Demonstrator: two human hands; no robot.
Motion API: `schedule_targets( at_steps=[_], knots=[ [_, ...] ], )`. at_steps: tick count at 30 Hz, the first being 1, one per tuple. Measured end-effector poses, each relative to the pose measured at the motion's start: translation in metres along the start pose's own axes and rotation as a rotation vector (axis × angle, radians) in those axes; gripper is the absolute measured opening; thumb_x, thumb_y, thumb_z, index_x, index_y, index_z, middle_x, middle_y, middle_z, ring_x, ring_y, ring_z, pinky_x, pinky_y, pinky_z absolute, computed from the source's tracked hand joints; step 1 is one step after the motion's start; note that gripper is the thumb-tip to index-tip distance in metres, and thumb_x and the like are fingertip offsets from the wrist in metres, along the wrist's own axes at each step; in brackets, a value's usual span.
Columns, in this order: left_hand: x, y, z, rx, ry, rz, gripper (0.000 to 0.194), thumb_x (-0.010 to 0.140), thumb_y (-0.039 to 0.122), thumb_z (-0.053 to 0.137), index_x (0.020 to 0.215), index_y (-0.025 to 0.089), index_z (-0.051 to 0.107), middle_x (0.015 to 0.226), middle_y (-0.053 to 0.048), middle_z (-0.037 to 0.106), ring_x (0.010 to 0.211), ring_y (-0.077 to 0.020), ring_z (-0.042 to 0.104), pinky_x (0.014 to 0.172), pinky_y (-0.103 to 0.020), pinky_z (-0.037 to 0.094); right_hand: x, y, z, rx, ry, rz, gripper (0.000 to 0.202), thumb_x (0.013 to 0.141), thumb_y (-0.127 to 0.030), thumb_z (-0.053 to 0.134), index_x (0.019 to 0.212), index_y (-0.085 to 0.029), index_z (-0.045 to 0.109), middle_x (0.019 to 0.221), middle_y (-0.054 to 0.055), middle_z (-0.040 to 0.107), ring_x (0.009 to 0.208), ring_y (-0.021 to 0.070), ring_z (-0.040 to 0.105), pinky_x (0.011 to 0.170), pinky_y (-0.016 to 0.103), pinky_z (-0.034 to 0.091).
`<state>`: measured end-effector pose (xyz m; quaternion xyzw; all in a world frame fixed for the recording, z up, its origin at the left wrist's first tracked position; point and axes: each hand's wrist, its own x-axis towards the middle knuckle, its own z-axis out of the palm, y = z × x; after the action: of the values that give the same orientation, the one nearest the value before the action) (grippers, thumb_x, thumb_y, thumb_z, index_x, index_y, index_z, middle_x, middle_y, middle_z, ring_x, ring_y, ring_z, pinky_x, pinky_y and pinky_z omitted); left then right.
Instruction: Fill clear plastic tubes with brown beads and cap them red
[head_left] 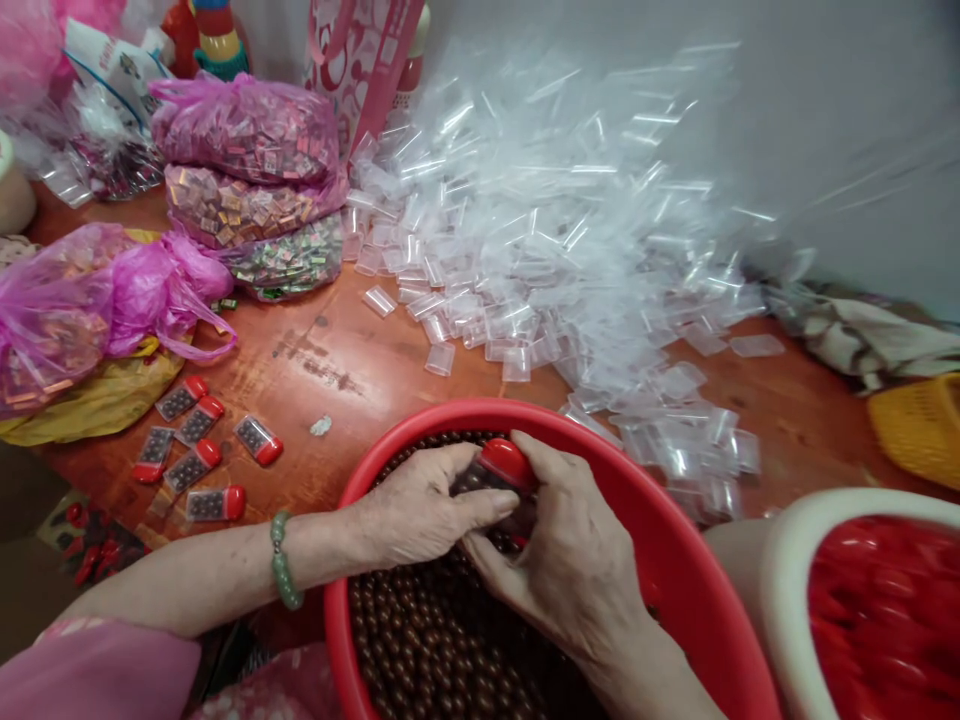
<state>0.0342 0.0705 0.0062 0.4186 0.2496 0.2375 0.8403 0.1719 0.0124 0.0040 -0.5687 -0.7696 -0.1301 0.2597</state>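
My left hand (pixel 427 505), with a green bead bracelet (pixel 281 560) at its wrist, grips a small clear case filled with dark balls. My right hand (pixel 574 545) closes round the other end, at the red cap (pixel 505 460). The fingers partly cover the case, and a second bit of red shows below it. Both hands are over a red basin (pixel 720 590) holding many glossy brown balls (pixel 435 640). Several filled cases with red caps (pixel 259 440) lie on the wooden table to the left.
A large heap of clear plastic sleeves (pixel 517 300) spreads across the table's back. Pink bags of small wrapped pieces (pixel 247 140) are stacked at the back left. Right of the basin stands a cream tub (pixel 784 570) of red parts (pixel 885 610). A yellow basket (pixel 919 425) sits at the far right.
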Motion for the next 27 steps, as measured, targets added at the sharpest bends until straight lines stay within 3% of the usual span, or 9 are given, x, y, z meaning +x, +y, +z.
schedule_targets(
  at_steps=[6,13,16,19,21,23,25,27],
  knots=[
    [-0.003,-0.001,0.001,-0.003,-0.057,-0.032,0.022,0.079,0.026,0.068,0.095,0.012,0.065,0.083,0.0,0.058,0.078,-0.013,0.052,0.082,-0.028,0.043,0.002,0.005,-0.002,-0.033,0.051,-0.133,0.061,0.084,-0.041,0.057,0.132,-0.006,0.041,0.09,0.013,0.062,0.075,0.0253,0.061,0.064,0.038,0.051],
    [-0.005,-0.002,-0.002,-0.04,-0.088,-0.014,0.034,0.08,0.046,0.068,0.09,0.014,0.065,0.083,-0.002,0.061,0.078,-0.0138,0.056,0.081,-0.029,0.046,0.003,-0.001,-0.004,-0.019,0.02,-0.115,0.063,0.084,-0.038,0.06,0.136,-0.01,0.037,0.083,0.011,0.063,0.071,0.0256,0.061,0.065,0.039,0.051],
    [-0.004,-0.006,0.0,-0.101,0.008,-0.038,0.046,0.086,0.057,0.054,0.091,0.013,0.067,0.08,-0.005,0.066,0.077,-0.0163,0.06,0.08,-0.031,0.048,0.002,-0.007,-0.002,-0.015,-0.04,-0.12,0.06,0.088,-0.036,0.057,0.137,-0.007,0.036,0.091,0.016,0.067,0.079,0.0278,0.064,0.067,0.039,0.052],
    [-0.013,-0.008,0.001,-0.11,0.197,-0.165,0.051,0.088,0.059,0.044,0.078,0.012,0.064,0.06,-0.003,0.061,0.053,-0.0136,0.056,0.055,-0.026,0.046,-0.003,-0.013,-0.007,0.074,-0.14,-0.175,0.055,0.093,-0.035,0.047,0.137,-0.002,0.037,0.105,0.022,0.068,0.095,0.029,0.066,0.075,0.039,0.054],
    [-0.032,-0.005,-0.002,-0.059,0.209,-0.178,0.048,0.089,0.055,0.042,0.072,0.014,0.059,0.05,0.0,0.055,0.04,-0.0109,0.048,0.043,-0.022,0.038,-0.007,-0.013,-0.015,0.156,-0.228,-0.192,0.054,0.095,-0.04,0.043,0.136,-0.004,0.04,0.113,0.021,0.067,0.103,0.0272,0.066,0.08,0.038,0.055],
    [-0.064,0.0,-0.008,0.04,0.174,-0.105,0.044,0.092,0.049,0.037,0.078,0.015,0.06,0.047,0.002,0.052,0.037,-0.0097,0.044,0.041,-0.021,0.035,-0.011,-0.01,-0.024,0.216,-0.305,-0.179,0.052,0.096,-0.046,0.043,0.133,-0.009,0.045,0.117,0.017,0.068,0.104,0.0243,0.066,0.082,0.036,0.056],
    [-0.104,0.006,-0.019,0.295,0.259,-0.015,0.043,0.094,0.047,0.038,0.083,0.015,0.065,0.051,0.001,0.055,0.043,-0.0101,0.048,0.048,-0.021,0.039,-0.013,-0.001,-0.029,0.238,-0.328,-0.137,0.046,0.096,-0.047,0.044,0.128,-0.014,0.052,0.112,0.012,0.071,0.099,0.0215,0.069,0.08,0.033,0.058],
    [-0.145,0.01,-0.035,0.624,0.316,-0.02,0.045,0.094,0.046,0.036,0.083,0.019,0.069,0.062,-0.002,0.063,0.057,-0.0139,0.057,0.063,-0.025,0.047,-0.013,0.014,-0.029,0.216,-0.304,-0.066,0.037,0.098,-0.042,0.043,0.119,-0.017,0.059,0.107,0.01,0.073,0.094,0.0208,0.07,0.079,0.033,0.059]
  ],
)
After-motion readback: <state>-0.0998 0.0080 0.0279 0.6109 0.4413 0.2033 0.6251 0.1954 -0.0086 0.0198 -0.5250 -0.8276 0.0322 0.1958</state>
